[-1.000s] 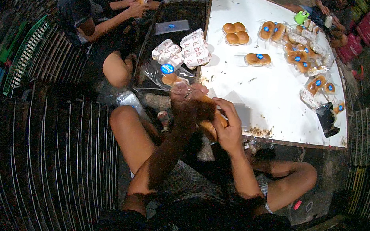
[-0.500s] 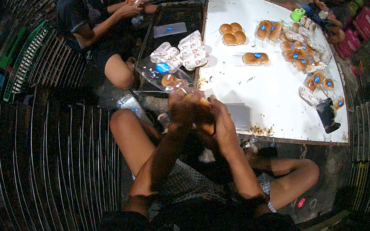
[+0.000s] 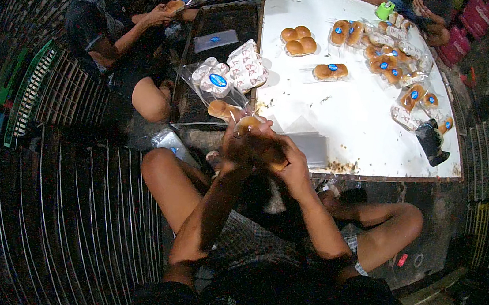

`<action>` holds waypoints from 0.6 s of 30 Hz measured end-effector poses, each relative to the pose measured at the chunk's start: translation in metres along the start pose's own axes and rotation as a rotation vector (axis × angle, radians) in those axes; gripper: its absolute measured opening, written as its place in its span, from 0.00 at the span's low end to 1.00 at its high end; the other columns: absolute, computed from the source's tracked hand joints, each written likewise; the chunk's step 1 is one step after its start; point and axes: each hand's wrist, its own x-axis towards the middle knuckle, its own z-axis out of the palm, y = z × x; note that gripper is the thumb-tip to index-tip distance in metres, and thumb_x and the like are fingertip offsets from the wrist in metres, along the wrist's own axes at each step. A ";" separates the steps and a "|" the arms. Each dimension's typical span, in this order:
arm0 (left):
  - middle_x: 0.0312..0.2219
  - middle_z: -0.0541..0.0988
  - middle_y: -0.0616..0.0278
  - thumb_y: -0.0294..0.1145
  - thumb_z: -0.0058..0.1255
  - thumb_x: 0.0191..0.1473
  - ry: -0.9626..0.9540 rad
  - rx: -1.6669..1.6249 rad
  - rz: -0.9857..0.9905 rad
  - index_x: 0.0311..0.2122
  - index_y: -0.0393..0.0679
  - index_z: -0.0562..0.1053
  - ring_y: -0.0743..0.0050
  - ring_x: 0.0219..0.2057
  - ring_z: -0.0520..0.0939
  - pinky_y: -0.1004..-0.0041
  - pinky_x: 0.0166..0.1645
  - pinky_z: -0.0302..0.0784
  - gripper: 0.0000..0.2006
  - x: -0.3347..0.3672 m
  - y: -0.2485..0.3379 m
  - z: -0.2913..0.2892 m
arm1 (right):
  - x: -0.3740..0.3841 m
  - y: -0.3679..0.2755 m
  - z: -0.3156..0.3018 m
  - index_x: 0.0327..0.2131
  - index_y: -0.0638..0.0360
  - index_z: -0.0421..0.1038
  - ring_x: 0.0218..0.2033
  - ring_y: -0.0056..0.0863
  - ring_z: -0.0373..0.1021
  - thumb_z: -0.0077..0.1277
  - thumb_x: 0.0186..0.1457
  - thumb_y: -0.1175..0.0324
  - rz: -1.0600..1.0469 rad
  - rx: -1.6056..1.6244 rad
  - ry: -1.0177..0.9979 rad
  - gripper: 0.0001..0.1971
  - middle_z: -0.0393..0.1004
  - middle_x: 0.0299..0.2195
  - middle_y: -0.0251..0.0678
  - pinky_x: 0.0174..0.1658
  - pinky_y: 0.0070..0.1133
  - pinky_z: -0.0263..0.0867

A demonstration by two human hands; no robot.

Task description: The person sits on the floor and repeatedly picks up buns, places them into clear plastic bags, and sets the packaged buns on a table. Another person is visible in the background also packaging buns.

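Note:
Just off the white table's near left edge, both my hands meet around golden buns. My left hand point(image 3: 236, 146) is closed at the near end of a clear plastic bag point(image 3: 239, 97) with a blue label, beside a shiny bun point(image 3: 249, 125). My right hand point(image 3: 296, 166) is closed round the right side of the buns; a browner part shows under its fingers. Another bun point(image 3: 220, 110) shows through or beneath the bag; I cannot tell which. Shadow hides most of the fingers and where the buns join.
Several bagged buns point(image 3: 386, 65) crowd the right of the white table point(image 3: 347, 123). Unbagged buns point(image 3: 299, 40) and flat clear bags point(image 3: 309, 147) lie on it too. White patterned packs point(image 3: 247, 66) sit at the dark tray. A co-worker point(image 3: 103, 29) holds a bun at left; another person is at far right.
The shiny bun between my hands has come into clearer view. The bag and its label have turned. The co-worker's hands have lowered slightly, and the whole view has shifted a little.

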 end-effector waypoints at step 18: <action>0.33 0.78 0.61 0.37 0.54 0.60 -0.061 -0.049 0.129 0.39 0.43 0.72 0.71 0.32 0.79 0.71 0.37 0.78 0.09 0.026 0.006 -0.037 | -0.011 -0.024 0.008 0.59 0.53 0.63 0.51 0.42 0.70 0.63 0.45 0.75 -0.091 -0.262 0.200 0.35 0.70 0.50 0.47 0.52 0.29 0.69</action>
